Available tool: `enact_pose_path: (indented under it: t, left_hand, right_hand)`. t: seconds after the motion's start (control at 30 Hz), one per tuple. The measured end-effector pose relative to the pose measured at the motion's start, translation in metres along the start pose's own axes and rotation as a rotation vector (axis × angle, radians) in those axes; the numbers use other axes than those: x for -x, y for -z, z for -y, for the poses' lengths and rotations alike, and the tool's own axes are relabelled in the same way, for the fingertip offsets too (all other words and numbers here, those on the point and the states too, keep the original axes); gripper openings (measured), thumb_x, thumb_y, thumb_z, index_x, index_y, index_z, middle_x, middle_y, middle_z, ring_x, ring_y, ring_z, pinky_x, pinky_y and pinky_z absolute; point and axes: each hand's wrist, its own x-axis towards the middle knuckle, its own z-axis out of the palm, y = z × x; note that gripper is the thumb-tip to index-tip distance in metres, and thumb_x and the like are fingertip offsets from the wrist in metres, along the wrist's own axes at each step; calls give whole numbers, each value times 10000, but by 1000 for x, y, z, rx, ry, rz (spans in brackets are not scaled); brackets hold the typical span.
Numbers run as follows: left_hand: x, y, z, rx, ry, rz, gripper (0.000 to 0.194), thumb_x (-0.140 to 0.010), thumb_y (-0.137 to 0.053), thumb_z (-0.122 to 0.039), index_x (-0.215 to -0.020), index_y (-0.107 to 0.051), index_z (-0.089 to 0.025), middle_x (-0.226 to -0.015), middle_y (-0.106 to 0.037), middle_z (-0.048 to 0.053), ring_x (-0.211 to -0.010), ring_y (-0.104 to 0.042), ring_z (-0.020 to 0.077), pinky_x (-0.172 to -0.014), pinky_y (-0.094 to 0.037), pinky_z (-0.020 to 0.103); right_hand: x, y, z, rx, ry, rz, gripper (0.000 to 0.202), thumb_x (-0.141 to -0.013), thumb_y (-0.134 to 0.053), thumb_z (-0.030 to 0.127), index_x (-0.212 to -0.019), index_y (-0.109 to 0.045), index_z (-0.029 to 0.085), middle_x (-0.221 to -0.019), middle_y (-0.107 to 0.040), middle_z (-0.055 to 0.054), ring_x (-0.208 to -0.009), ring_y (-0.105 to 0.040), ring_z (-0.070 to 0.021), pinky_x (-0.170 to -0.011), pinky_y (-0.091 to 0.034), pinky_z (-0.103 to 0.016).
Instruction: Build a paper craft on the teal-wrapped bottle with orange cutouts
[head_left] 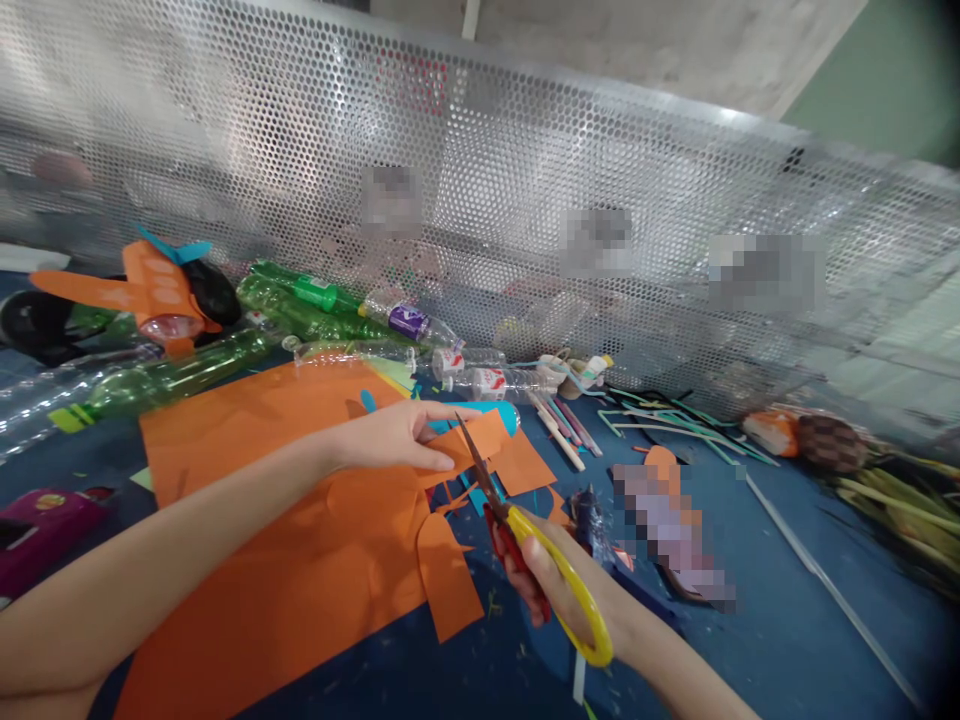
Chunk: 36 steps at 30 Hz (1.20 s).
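My left hand (401, 437) pinches a small strip of orange paper (480, 440) between thumb and fingers. In my right hand (551, 570) are scissors (574, 600) with yellow and red handles. Their blades point up and left across the strip, close to my left fingertips; whether they bite into the paper I cannot tell. Beneath my left arm spreads a large orange sheet (285, 560). A round-ended orange cutout (448, 575) rests by its right edge. Behind the held strip a blue rounded piece (506, 412) shows, with orange and blue scraps around it.
Green and clear plastic bottles (360, 355) line the back, below a perforated metal panel (480, 200). An orange paper-and-bottle plane (154, 285) stands back left. Coloured sticks (566, 430), green straws (675, 425) and a blurred phone-like object (671, 535) lie right. A purple object (52, 530) sits left.
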Motion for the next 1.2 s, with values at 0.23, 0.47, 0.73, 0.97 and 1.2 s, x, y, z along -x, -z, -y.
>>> enact_pose_path:
  t: [0.23, 0.47, 0.73, 0.97, 1.2]
  left_hand:
    - [0, -1, -1, 3, -36, -8, 671, -769, -627, -181, -1369, -335, -252, -1151, -623, 63, -1016, -590, 197, -829, -466, 327]
    - [0, 1, -1, -131, -64, -90, 814, -734, -665, -196, -1409, -219, -294, -1431, -337, 87, -1285, -340, 244, -1027, -303, 406]
    - [1, 5, 4, -196, -63, -63, 723, -731, -679, -256, -1356, -326, -342, -1415, -350, 53, -1280, -331, 253, -971, -357, 393]
    - [-1, 7, 5, -160, -48, -43, 546, -717, -681, -225, -1227, -496, -282, -1310, -483, 50, -1242, -387, 234, -953, -362, 370]
    - [-1, 8, 4, -83, -29, -10, 558, -690, -702, -214, -1213, -513, -261, -1278, -513, 74, -1186, -453, 238, -915, -386, 370]
  right_hand:
    - [-1, 0, 6, 42, -15, -6, 525, -830, -275, 687, -802, -420, 184, -585, -363, 61, -397, -360, -51, -358, -333, -174]
    - [-2, 0, 5, 58, -10, -11, 528, -820, -285, 696, -798, -415, 185, -567, -368, 67, -372, -347, -46, -334, -337, -170]
    - [-2, 0, 0, 21, -13, -15, 524, -816, -298, 698, -813, -419, 188, -559, -371, 72, -370, -339, -44, -342, -352, -169]
    - [-2, 0, 1, 35, 1, 2, 524, -821, -296, 695, -817, -426, 187, -539, -377, 72, -357, -337, -44, -337, -326, -165]
    - [-1, 0, 6, 24, 11, 15, 525, -818, -296, 700, -803, -416, 188, -535, -365, 79, -343, -341, -38, -331, -318, -159]
